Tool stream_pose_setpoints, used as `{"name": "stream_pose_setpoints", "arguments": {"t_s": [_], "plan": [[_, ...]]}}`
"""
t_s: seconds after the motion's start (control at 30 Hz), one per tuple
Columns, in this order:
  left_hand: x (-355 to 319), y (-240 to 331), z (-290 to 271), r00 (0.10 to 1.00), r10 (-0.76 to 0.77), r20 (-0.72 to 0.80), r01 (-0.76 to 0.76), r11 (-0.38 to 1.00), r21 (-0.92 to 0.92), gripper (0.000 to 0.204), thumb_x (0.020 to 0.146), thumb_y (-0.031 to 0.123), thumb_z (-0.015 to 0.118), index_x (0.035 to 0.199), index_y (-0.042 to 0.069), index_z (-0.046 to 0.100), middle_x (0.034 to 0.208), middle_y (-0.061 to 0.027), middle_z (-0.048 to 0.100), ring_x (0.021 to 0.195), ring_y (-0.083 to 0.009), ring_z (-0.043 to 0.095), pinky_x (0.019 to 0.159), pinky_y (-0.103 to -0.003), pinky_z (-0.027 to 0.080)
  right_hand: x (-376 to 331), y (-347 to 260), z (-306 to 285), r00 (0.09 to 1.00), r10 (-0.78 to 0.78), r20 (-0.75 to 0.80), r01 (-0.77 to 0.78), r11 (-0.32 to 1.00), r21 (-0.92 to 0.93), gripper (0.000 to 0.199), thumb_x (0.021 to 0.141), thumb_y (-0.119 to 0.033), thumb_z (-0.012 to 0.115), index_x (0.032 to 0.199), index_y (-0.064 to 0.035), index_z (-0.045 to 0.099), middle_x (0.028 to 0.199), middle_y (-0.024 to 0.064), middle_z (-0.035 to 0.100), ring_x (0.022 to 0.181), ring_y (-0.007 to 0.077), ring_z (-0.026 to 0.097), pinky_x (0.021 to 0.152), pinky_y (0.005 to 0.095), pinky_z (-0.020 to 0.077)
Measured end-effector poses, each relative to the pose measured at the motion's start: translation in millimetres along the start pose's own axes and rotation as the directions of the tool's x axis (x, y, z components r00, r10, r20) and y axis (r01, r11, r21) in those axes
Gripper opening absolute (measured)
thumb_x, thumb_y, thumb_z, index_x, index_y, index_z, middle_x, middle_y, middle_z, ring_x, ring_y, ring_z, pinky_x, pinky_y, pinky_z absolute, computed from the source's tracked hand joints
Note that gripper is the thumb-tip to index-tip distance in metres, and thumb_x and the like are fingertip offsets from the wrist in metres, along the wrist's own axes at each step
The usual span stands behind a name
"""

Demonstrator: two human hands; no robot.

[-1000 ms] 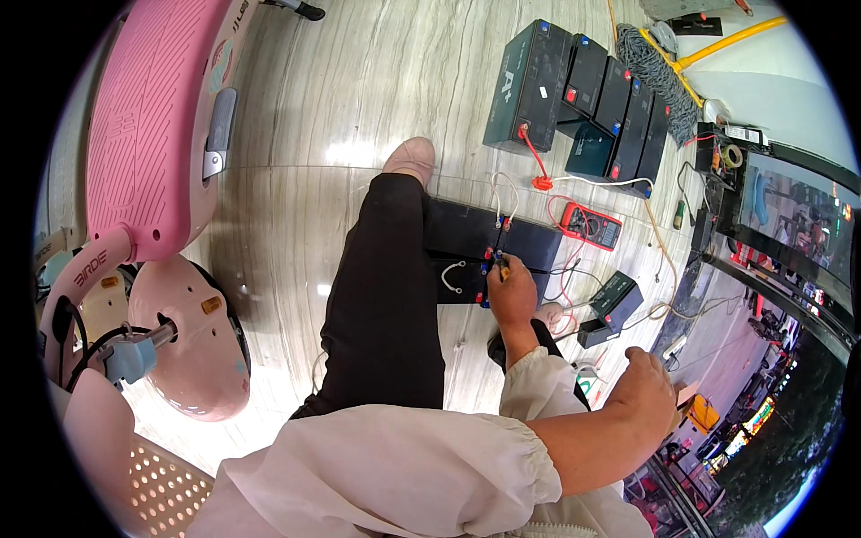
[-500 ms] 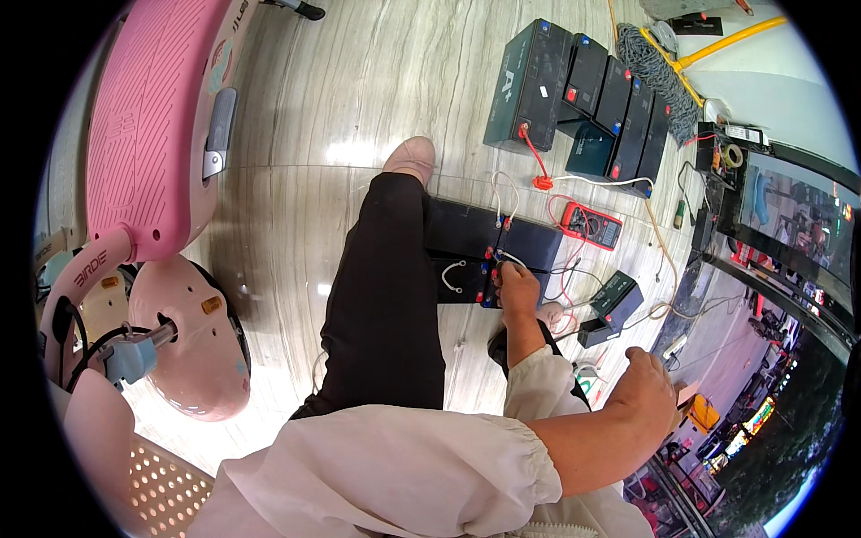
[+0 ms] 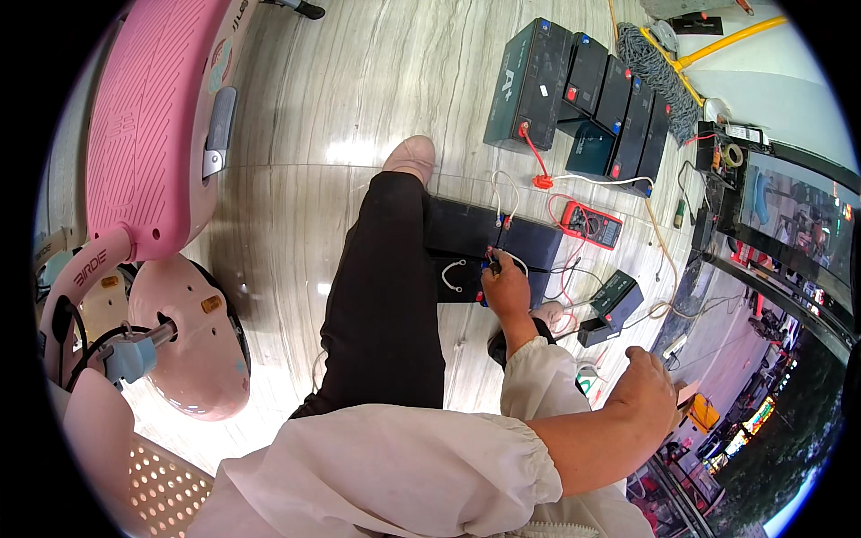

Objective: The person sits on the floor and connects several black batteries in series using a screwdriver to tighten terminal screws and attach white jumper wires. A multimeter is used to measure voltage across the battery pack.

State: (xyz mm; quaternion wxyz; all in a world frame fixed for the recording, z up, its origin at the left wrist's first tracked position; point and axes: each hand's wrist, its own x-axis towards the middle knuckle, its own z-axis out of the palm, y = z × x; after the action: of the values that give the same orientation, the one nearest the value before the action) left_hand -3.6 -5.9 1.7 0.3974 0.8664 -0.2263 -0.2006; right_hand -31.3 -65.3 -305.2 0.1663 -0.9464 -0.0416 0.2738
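Fingers pinching wire, black battery

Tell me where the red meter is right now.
In the head view, the red meter lies on the floor right of centre, just right of the flat black batteries and below the row of upright batteries.

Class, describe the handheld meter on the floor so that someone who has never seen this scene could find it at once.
Start at the pink scooter on the left and cross the pale striped floor, past the outstretched leg in black trousers, to the flat black batteries. Just right of them lies the meter. It is the only red-cased thing among black and dark green boxes.
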Motion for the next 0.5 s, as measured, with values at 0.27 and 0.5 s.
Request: {"name": "stream_pose_setpoints", "arguments": {"t_s": [0.27, 0.5], "plan": [[-1.1, -0.6, 0.7, 1.000, 0.005, -0.013, -0.005, 1.000, 0.001, 0.031, 0.088, 0.019, 0.062, 0.114, 0.004, 0.071, 0.102, -0.0053, 0.070, 0.099, -0.0228, 0.063, 0.085, -0.041, 0.045, 3.7, 0.3, -1.3, 0.987, 0.071, 0.144, -0.063, 0.996, -0.064, 0.045, 0.093, -0.026, 0.060, 0.138, -0.0225, 0.062, 0.109, 0.0206, 0.073, 0.098, 0.0392, 0.070, 0.088, 0.0497, 0.0549], [-2.8, -1.4, -1.9, 1.000, 0.018, 0.004, -0.018, 1.000, 0.021, 0.031, 0.088, 0.020, 0.063, 0.114, 0.005, 0.071, 0.102, -0.0055, 0.070, 0.100, -0.0232, 0.063, 0.086, -0.042, 0.045, 8.6, 4.1, -2.4, 0.973, 0.067, 0.222, -0.047, 0.995, -0.092, 0.047, 0.095, -0.030, 0.054, 0.141, -0.0218, 0.060, 0.111, 0.0208, 0.073, 0.098, 0.0395, 0.071, 0.090, 0.0498, 0.0547]]}}
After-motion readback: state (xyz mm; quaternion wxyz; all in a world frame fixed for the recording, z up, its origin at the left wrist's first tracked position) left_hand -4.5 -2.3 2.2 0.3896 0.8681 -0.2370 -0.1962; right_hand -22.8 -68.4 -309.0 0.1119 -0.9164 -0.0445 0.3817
